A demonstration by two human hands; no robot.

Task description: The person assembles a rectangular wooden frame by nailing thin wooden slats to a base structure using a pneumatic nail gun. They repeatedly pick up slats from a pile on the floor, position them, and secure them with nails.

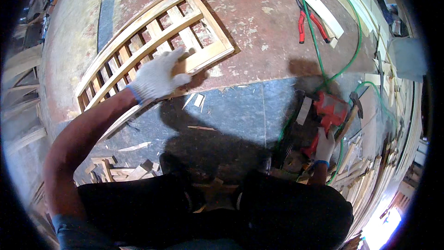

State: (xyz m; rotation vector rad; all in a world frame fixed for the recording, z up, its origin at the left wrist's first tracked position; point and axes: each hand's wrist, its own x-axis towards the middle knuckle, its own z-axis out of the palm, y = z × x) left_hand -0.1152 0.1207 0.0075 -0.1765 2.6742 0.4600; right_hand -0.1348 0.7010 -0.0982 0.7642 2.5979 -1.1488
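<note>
Pressing flat on the curved wooden lattice frame [152, 46], the gloved left hand [157, 78] has its fingers spread, steadying it on the table [268, 14] — the right hand [323, 146] has fingers wrapped on the red nail gun [329, 111]. Fastening seems next — that needs the gun brought over.

Red-handled metal pliers [306, 24] lie near the far right edge of the worn reddish board surface [259, 23], beside a long pale wooden strip [309, 1]. Small wood offcuts [118, 169] and pale splinters [200, 100] litter the grey floor [236, 109].
</note>
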